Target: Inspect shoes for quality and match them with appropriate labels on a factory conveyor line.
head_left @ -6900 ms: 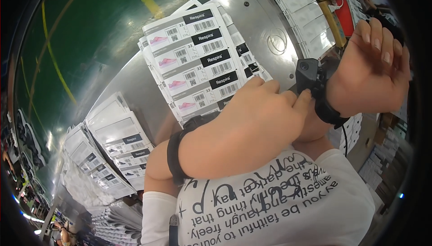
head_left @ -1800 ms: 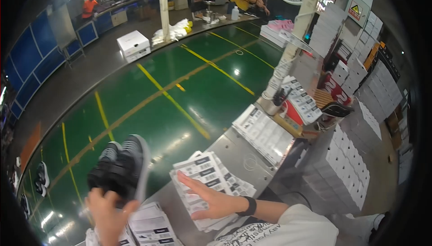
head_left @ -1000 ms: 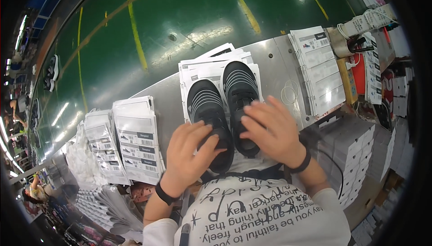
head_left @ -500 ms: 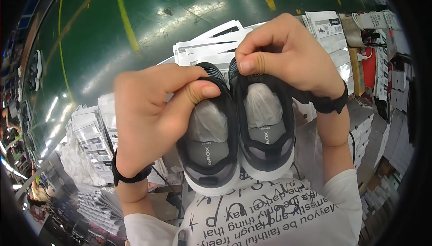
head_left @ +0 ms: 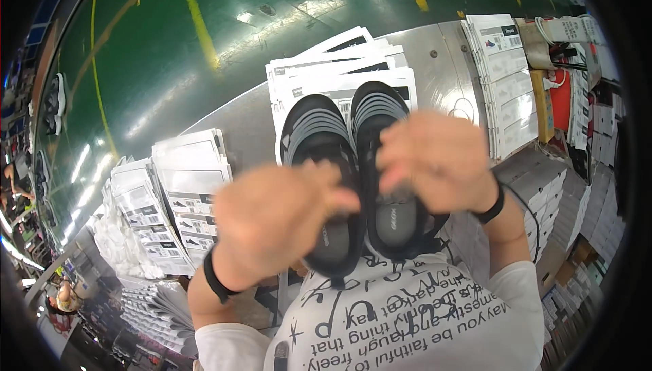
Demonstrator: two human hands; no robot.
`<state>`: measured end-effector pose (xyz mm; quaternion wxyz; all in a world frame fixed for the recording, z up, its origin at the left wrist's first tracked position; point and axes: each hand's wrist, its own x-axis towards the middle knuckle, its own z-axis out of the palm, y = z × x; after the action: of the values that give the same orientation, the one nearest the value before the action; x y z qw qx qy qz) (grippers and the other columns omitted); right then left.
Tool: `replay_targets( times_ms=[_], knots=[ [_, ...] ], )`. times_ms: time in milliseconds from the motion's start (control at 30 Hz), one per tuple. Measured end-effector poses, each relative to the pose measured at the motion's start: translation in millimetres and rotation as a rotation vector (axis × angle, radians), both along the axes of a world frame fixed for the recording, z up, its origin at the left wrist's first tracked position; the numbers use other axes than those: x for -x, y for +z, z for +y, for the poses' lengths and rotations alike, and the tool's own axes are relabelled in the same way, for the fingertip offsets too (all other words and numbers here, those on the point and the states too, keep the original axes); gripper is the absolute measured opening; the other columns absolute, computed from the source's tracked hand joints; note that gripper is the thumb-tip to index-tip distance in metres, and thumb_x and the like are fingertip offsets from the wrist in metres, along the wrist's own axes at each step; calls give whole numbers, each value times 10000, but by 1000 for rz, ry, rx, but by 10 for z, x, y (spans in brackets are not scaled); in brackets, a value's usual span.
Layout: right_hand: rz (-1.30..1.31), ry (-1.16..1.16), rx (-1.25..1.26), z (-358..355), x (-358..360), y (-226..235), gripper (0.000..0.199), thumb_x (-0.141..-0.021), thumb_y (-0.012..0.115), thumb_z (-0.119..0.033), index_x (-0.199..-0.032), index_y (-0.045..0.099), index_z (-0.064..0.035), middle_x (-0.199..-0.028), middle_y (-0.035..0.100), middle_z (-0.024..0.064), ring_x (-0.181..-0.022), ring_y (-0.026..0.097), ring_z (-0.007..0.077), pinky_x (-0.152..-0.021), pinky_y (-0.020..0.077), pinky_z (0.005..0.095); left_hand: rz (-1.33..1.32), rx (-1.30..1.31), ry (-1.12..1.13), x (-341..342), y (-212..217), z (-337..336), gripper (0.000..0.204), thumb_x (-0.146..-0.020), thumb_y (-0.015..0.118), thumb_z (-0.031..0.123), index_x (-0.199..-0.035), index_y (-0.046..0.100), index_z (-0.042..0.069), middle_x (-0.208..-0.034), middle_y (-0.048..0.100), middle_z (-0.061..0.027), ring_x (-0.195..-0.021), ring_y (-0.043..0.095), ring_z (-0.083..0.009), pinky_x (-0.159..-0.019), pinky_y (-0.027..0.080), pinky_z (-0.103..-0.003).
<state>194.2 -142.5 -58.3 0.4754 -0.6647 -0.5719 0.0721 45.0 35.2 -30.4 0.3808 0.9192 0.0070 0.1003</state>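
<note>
Both hands have dropped lower and come apart a little since half a second ago, and the pair of shoes now shows more of its toe ends above the knuckles — motion blur smears both hands. Left hand (head_left: pixel 275 218) sits over the heel end of the left shoe (head_left: pixel 319 167), fingers curled and pressed together on its collar; blur hides the exact grip. Right hand (head_left: pixel 435 160) covers the middle of the right shoe (head_left: pixel 387 167), fingers bunched and curled down onto the upper, apparently gripping it, though the fingertips themselves are too blurred to tell more. Shoes are dark, black with grey stripes across the toes, side by side and touching, toes pointing away from the person, heels near the chest of the white printed shirt (head_left: pixel 407 317). Each wrist wears a black band.

Just beyond the fingers, under the toe ends, lies a fanned stack of white label sheets (head_left: pixel 326 72) on the grey metal worktop (head_left: pixel 435 52). Further to the right of the right-hand fingers — another column of label sheets (head_left: pixel 506 79), then white shoe boxes (head_left: pixel 543 188) stacked below. Left of the left-hand fingers, two more piles of label sheets (head_left: pixel 183 194) sit near the worktop edge. Green floor with yellow lines (head_left: pixel 197 18) fills the far side.
</note>
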Motion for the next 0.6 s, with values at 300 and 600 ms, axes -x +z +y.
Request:
replay_targets(
  times_ms=[300, 600],
  knots=[
    [-177, -115, 517, -467, 502, 99, 617, -602, 658, -31, -1211, 557, -43, -1290, 463, 280, -1117, 526, 437, -837, 507, 406, 236, -146, 5, 395, -159, -303, 746, -590, 591, -93, -1309, 486, 77, -1256, 451, -368, -837, 640, -408, -674, 541, -359],
    [-22, -61, 461, -155, 115, 704, 570, -558, 616, 45, -1119, 633, -58, -1071, 624, 249, -705, 668, 311, -584, 518, 304, 270, -115, 138, 33, 569, -202, 605, -532, 608, -122, -1118, 634, 26, -857, 645, -250, -799, 661, -376, -786, 514, -341]
  ],
)
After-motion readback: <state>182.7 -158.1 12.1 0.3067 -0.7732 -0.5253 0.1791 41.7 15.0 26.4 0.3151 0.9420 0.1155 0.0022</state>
